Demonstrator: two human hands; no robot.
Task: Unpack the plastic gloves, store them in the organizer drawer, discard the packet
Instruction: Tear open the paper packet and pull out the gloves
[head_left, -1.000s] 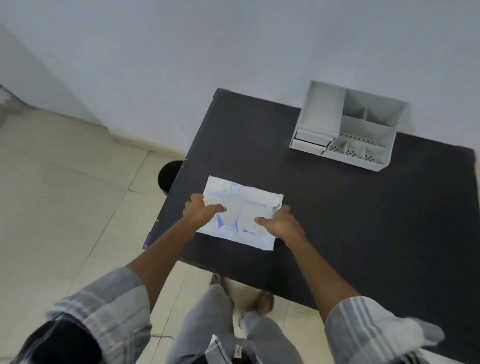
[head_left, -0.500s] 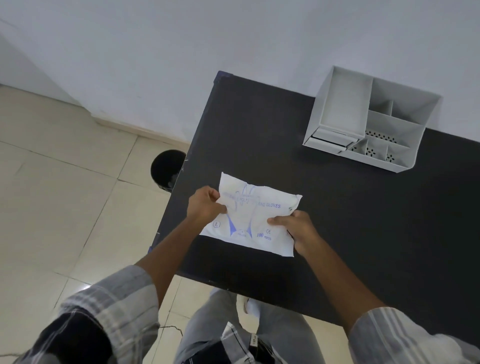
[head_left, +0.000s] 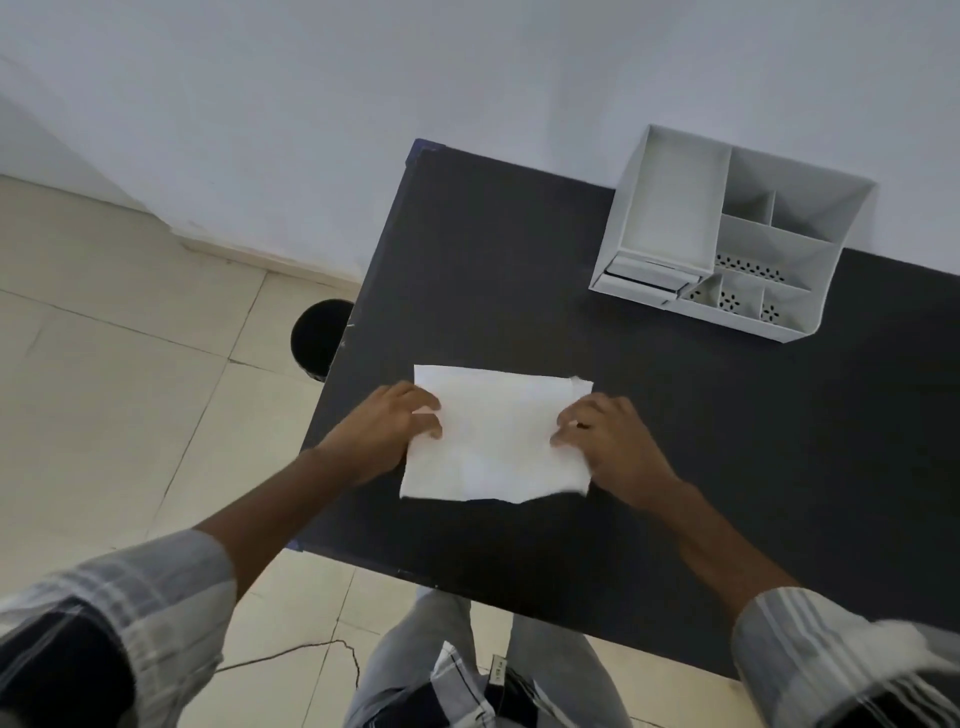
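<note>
A white packet of plastic gloves (head_left: 496, 434) lies flat on the black table (head_left: 727, 441), its plain side up with no print showing. My left hand (head_left: 389, 431) pinches its left edge and my right hand (head_left: 608, 436) pinches its right edge. The grey desk organizer (head_left: 737, 234) stands at the back right of the table against the wall. Its small drawer (head_left: 641, 278) sits at the lower left front, slid out a little.
A black round bin (head_left: 317, 338) stands on the tiled floor just left of the table's left edge. The white wall runs behind the table. My legs show below the table's front edge.
The packet has been turned over: the blue printed side faced up before, the plain white side faces up now. Both hands have kept hold of its edges.
</note>
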